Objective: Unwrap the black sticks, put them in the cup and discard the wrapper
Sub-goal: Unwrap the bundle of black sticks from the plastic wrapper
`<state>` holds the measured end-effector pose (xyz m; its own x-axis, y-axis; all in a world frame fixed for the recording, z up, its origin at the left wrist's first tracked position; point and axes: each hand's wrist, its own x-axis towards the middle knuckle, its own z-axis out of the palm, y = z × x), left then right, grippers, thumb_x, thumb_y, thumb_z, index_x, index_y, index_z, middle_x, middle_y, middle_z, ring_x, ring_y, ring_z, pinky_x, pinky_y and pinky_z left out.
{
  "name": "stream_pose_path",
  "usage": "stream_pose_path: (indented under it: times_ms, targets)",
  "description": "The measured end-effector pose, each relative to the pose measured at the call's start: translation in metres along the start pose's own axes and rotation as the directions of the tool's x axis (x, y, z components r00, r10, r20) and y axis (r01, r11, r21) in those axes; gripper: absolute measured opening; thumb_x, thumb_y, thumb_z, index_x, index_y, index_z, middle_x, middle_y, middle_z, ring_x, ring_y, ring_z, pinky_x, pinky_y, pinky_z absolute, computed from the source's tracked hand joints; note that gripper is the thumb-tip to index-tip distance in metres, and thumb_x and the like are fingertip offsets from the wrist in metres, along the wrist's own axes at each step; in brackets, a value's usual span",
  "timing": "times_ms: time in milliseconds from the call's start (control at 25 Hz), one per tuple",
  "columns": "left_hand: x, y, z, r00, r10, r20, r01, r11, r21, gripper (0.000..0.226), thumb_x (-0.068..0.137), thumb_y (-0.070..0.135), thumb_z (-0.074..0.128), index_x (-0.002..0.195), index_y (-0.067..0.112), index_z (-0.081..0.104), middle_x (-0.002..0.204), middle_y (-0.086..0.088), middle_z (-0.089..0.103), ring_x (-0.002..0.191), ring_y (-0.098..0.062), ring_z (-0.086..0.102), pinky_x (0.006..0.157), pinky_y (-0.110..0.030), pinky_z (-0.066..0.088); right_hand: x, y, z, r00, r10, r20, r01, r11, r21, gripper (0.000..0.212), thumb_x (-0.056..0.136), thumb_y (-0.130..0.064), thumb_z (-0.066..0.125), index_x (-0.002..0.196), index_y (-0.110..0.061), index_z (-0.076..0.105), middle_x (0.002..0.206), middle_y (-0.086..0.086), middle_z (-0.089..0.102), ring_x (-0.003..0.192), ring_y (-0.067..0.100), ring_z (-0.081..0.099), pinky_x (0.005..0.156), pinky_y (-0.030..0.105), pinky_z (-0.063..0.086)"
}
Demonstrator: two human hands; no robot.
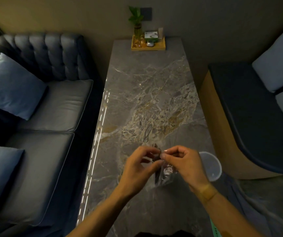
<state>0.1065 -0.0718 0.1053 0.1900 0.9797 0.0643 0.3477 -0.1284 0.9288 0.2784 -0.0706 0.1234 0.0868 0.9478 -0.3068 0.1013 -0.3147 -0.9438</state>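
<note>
Clear crinkled plastic, the wrapper point(165, 171), hangs between two bare hands held close together above a grey marble table point(147, 93). The left hand point(137, 168) and the right hand point(183, 163) each pinch the wrapper's top edge with curled fingers and thumb, fingertips almost touching. Dark shapes inside the wrapper, just below the pinch, look like the black sticks point(157, 175), though blur hides their number. Just right of the right hand, a translucent plastic cup point(211, 165) stands upright on the table edge; nothing can be made out inside it. Far beyond the hands, at the table's far end, a wooden tray point(148, 46) holds a green plant in a glass vase point(136, 26), a small box and other small items. Left of the table sits a dark sofa point(48, 100) with blue cushions.
</note>
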Motion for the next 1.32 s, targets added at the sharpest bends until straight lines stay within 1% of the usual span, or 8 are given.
stream_pose_path:
  times_ms: [280, 600, 800, 880, 1040, 1160, 1240, 1320]
  targets:
    - [-0.005, -0.001, 0.005, 0.999, -0.048, 0.013, 0.048, 0.999, -0.004, 0.038, 0.074, 0.028, 0.082, 0.104, 0.043, 0.064, 0.101, 0.014, 0.069, 0.090, -0.005, 0.068, 0.073, -0.021, 0.055, -0.005, 0.008, 0.011, 0.998, 0.032, -0.047, -0.028, 0.996, 0.081, 0.016, 0.066, -0.015, 0.086, 0.068, -0.013, 0.070, 0.067, 0.010, 0.074, 0.060, 0.015, 0.069, 0.053, 0.019, 0.054]
    - [-0.001, 0.000, -0.001, 0.993, -0.117, -0.010, 0.116, 0.990, -0.086, 0.020, 0.083, 0.018, 0.073, 0.086, 0.038, 0.070, 0.088, 0.017, 0.073, 0.080, 0.000, 0.069, 0.070, -0.012, 0.052, -0.008, -0.001, -0.001, 0.985, 0.103, 0.139, -0.121, 0.984, 0.128, 0.003, 0.077, -0.019, 0.076, 0.076, -0.016, 0.077, 0.073, 0.006, 0.076, 0.066, 0.013, 0.069, 0.056, 0.020, 0.055]
    - [0.005, 0.003, -0.016, 0.988, -0.150, -0.033, 0.144, 0.979, -0.146, 0.016, 0.085, 0.009, 0.071, 0.085, 0.025, 0.070, 0.083, 0.016, 0.072, 0.076, 0.003, 0.065, 0.071, -0.014, 0.052, -0.003, -0.007, -0.017, 0.995, 0.095, 0.009, -0.095, 0.988, 0.119, 0.012, 0.079, -0.017, 0.075, 0.078, -0.006, 0.073, 0.068, 0.010, 0.071, 0.063, 0.018, 0.065, 0.050, 0.027, 0.054]
    - [0.006, 0.003, -0.024, 0.981, -0.194, -0.030, 0.183, 0.958, -0.221, 0.011, 0.084, 0.008, 0.071, 0.086, 0.019, 0.071, 0.081, 0.008, 0.072, 0.077, -0.004, 0.065, 0.073, -0.023, 0.054, -0.002, -0.007, -0.023, 0.997, 0.077, -0.027, -0.073, 0.992, 0.101, 0.013, 0.080, -0.016, 0.074, 0.077, -0.004, 0.071, 0.063, 0.009, 0.069, 0.062, 0.021, 0.063, 0.049, 0.029, 0.054]
    - [0.011, 0.000, -0.035, 0.959, -0.283, -0.007, 0.262, 0.896, -0.357, 0.007, 0.085, 0.006, 0.069, 0.088, 0.013, 0.072, 0.083, -0.004, 0.070, 0.077, -0.014, 0.064, 0.074, -0.030, 0.054, -0.001, -0.008, -0.032, 0.995, 0.030, -0.095, -0.030, 1.000, -0.002, 0.009, 0.081, -0.016, 0.074, 0.074, -0.014, 0.070, 0.059, 0.006, 0.069, 0.057, 0.018, 0.064, 0.047, 0.026, 0.051]
    - [0.017, -0.006, -0.037, 0.950, -0.311, 0.016, 0.293, 0.877, -0.380, 0.007, 0.087, 0.009, 0.068, 0.086, 0.015, 0.071, 0.078, 0.000, 0.069, 0.074, -0.011, 0.063, 0.069, -0.024, 0.054, 0.000, -0.011, -0.036, 0.994, -0.026, -0.105, 0.007, 0.983, -0.181, 0.015, 0.080, -0.018, 0.074, 0.090, -0.024, 0.064, 0.070, 0.003, 0.071, 0.069, 0.019, 0.067, 0.058, 0.035, 0.055]
    - [0.022, -0.008, -0.036, 0.953, -0.300, 0.033, 0.291, 0.883, -0.369, 0.009, 0.088, 0.010, 0.068, 0.084, 0.017, 0.071, 0.076, 0.002, 0.068, 0.073, -0.010, 0.062, 0.068, -0.024, 0.053, -0.003, -0.014, -0.035, 0.978, -0.178, -0.105, 0.119, 0.901, -0.418, 0.025, 0.081, -0.024, 0.073, 0.101, -0.029, 0.060, 0.091, -0.007, 0.067, 0.087, 0.011, 0.063, 0.074, 0.033, 0.054]
    - [0.027, -0.009, -0.034, 0.956, -0.291, 0.044, 0.287, 0.885, -0.365, 0.013, 0.088, 0.011, 0.068, 0.082, 0.022, 0.071, 0.075, 0.004, 0.068, 0.072, -0.009, 0.062, 0.066, -0.022, 0.053, -0.011, -0.025, -0.028, 0.884, -0.466, -0.026, 0.373, 0.738, -0.562, 0.019, 0.085, -0.037, 0.067, 0.101, -0.028, 0.064, 0.103, -0.011, 0.063, 0.100, 0.006, 0.056, 0.085, 0.025, 0.047]
